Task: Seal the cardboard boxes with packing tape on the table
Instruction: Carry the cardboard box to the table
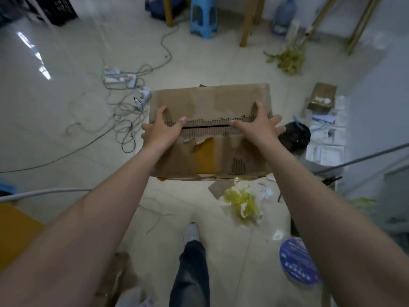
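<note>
A tangle of cables (124,103) sprawls on the floor at your left. Your left grip (162,129) clasps the left end of the cardboard box (212,100), with the thumb on top beside the dark slit between the flaps and the fingers wrapped over the side. You hold the box up above the floor, and its top paper is torn down to the corrugation. Your right grip (259,127) clasps the right end the same way. A blue-labelled tape roll (294,260) lies on the floor under your right forearm.
</note>
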